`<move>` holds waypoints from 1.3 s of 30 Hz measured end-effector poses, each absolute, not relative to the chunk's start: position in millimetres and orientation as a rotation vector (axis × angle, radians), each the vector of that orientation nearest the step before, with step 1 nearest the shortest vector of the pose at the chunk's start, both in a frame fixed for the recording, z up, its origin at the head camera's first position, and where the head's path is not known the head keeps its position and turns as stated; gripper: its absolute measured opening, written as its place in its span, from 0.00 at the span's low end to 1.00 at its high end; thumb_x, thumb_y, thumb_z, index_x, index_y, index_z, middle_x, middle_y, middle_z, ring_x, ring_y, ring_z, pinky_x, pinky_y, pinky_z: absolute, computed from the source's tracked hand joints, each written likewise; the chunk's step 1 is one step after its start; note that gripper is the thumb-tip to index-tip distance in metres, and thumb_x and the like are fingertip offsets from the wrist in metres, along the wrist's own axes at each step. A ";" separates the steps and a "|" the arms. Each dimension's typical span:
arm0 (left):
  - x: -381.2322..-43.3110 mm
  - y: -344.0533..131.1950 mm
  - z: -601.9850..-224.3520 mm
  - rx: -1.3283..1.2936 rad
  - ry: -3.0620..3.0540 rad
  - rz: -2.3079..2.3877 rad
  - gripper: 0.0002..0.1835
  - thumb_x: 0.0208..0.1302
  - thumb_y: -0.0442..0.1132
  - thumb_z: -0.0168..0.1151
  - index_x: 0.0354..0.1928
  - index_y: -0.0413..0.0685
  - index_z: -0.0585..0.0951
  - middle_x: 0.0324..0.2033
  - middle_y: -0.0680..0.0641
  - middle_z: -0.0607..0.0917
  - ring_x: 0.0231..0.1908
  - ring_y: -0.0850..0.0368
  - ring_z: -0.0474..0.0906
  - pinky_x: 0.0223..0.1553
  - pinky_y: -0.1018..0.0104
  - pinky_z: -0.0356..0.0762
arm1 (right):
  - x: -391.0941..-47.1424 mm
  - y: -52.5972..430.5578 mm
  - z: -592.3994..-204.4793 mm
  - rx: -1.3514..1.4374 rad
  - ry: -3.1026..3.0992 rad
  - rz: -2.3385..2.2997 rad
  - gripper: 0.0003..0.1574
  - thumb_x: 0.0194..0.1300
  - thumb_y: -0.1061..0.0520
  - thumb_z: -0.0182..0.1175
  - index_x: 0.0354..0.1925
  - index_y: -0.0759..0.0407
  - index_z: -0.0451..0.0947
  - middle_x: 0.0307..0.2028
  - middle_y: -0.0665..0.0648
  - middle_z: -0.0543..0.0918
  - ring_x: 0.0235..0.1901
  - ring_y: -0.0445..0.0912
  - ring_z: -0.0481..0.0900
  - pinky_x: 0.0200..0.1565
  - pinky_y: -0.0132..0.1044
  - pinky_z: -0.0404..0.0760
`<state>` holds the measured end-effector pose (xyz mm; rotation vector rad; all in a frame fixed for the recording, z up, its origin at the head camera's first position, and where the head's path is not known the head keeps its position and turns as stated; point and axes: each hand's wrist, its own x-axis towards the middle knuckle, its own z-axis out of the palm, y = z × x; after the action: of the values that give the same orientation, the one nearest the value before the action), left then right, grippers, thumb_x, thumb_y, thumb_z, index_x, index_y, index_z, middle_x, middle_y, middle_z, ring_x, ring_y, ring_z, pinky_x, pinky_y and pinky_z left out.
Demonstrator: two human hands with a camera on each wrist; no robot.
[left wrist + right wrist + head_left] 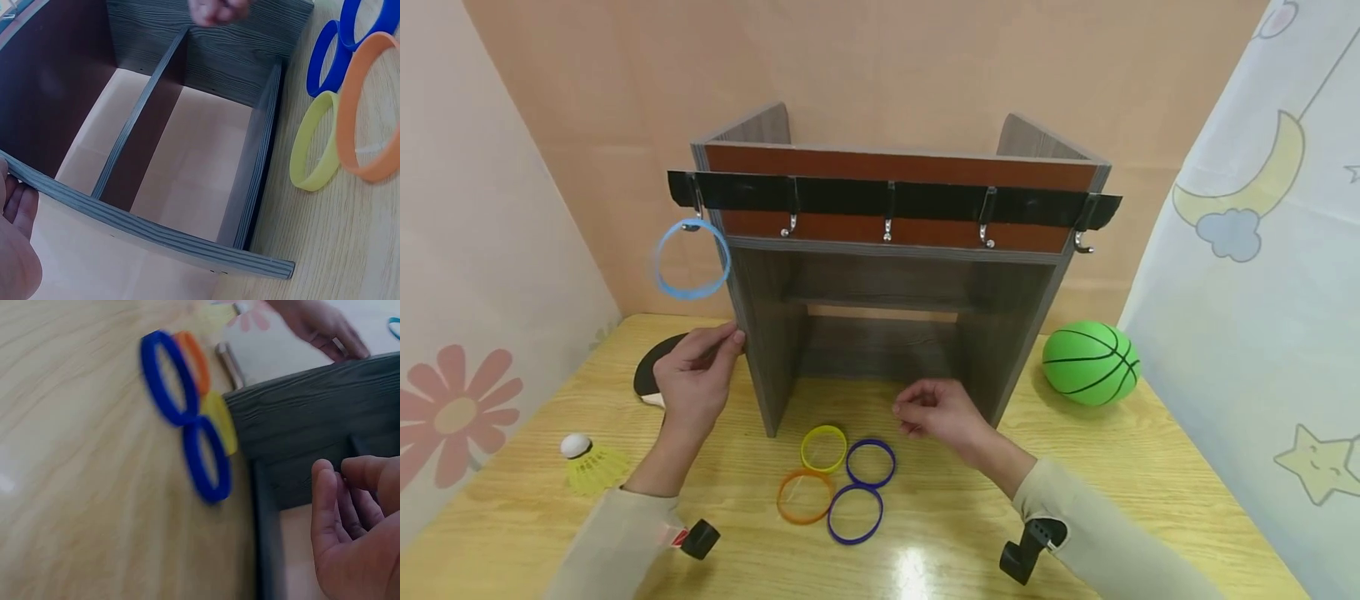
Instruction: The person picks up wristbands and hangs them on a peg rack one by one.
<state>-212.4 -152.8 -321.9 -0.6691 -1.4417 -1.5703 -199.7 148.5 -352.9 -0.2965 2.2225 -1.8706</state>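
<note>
A light blue ring (692,293) hangs from the leftmost hook of the black hook rail (842,193). Just below it, my left hand (695,371) touches the outer side of the grey wooden shelf unit (748,333), fingertips at the front edge of its left panel. My right hand (943,417) hovers in front of the lower opening, fingers loosely bent and holding nothing. On the table before the unit lie a yellow ring (805,450), an orange ring (780,507) and two dark blue rings, one (893,458) nearer the right hand and one (880,515) closer to me.
To the right of the unit sits a green ball (1090,362) with black lines. A yellow shuttlecock (591,467) and a black paddle (651,367), partly behind my left hand, lie on the left. Several other hooks along the rail carry nothing. Patterned cloths stand at both sides.
</note>
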 end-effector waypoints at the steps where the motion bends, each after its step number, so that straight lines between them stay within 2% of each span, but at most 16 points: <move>1: -212.7 -152.6 -321.7 -0.671 -1.443 -1.566 0.06 0.53 0.16 0.62 0.33 0.15 0.79 0.25 0.38 0.83 0.29 0.62 0.82 0.33 0.76 0.80 | -199.0 151.0 -357.2 -0.291 2.219 -1.859 0.11 0.62 0.63 0.63 0.40 0.71 0.78 0.30 0.63 0.82 0.32 0.57 0.82 0.39 0.52 0.83; 6: -213.4 -152.1 -320.8 -0.682 -1.456 -1.553 0.06 0.53 0.16 0.62 0.33 0.15 0.79 0.25 0.36 0.83 0.29 0.62 0.82 0.33 0.76 0.80 | -194.8 160.7 -377.9 -0.283 2.192 -1.820 0.13 0.62 0.64 0.63 0.42 0.74 0.76 0.33 0.68 0.81 0.32 0.55 0.82 0.38 0.49 0.84; 12: -214.5 -153.3 -322.0 -0.662 -1.455 -1.544 0.05 0.54 0.16 0.61 0.33 0.17 0.80 0.25 0.38 0.83 0.29 0.62 0.81 0.32 0.77 0.79 | -192.9 167.2 -399.0 -0.307 2.180 -1.762 0.14 0.62 0.65 0.62 0.42 0.76 0.76 0.32 0.64 0.81 0.31 0.53 0.82 0.35 0.44 0.84; 17: -224.9 -157.7 -333.5 -0.711 -1.393 -1.608 0.07 0.55 0.18 0.62 0.35 0.17 0.79 0.26 0.38 0.83 0.29 0.59 0.82 0.34 0.74 0.80 | -194.9 168.8 -409.6 -0.310 2.214 -1.703 0.14 0.61 0.64 0.64 0.41 0.75 0.76 0.30 0.62 0.82 0.29 0.51 0.82 0.33 0.42 0.85; 26: -232.4 -160.2 -340.6 -0.718 -1.375 -1.623 0.06 0.55 0.17 0.62 0.36 0.18 0.80 0.28 0.37 0.83 0.30 0.58 0.82 0.34 0.73 0.81 | -194.0 163.4 -407.7 -0.366 2.341 -1.590 0.13 0.60 0.62 0.65 0.39 0.74 0.78 0.27 0.60 0.81 0.26 0.50 0.81 0.29 0.42 0.84; 34: -231.0 -160.3 -340.5 -0.717 -1.389 -1.610 0.07 0.54 0.17 0.63 0.36 0.18 0.80 0.29 0.38 0.84 0.31 0.58 0.82 0.35 0.73 0.81 | -199.5 164.6 -413.0 -0.411 2.342 -1.509 0.14 0.60 0.59 0.66 0.39 0.70 0.81 0.27 0.57 0.82 0.26 0.47 0.81 0.29 0.40 0.84; 39: -232.1 -161.4 -342.4 -0.698 -1.407 -1.588 0.07 0.55 0.18 0.63 0.36 0.19 0.80 0.29 0.38 0.84 0.31 0.59 0.82 0.35 0.74 0.80 | -199.0 161.2 -412.2 -0.460 2.404 -1.440 0.13 0.60 0.56 0.67 0.36 0.66 0.83 0.24 0.56 0.82 0.22 0.46 0.80 0.26 0.39 0.83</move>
<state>-232.1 -161.4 -342.4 -0.6977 -1.4066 -1.5878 -199.0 161.2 -412.2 -0.4599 2.4041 -1.4402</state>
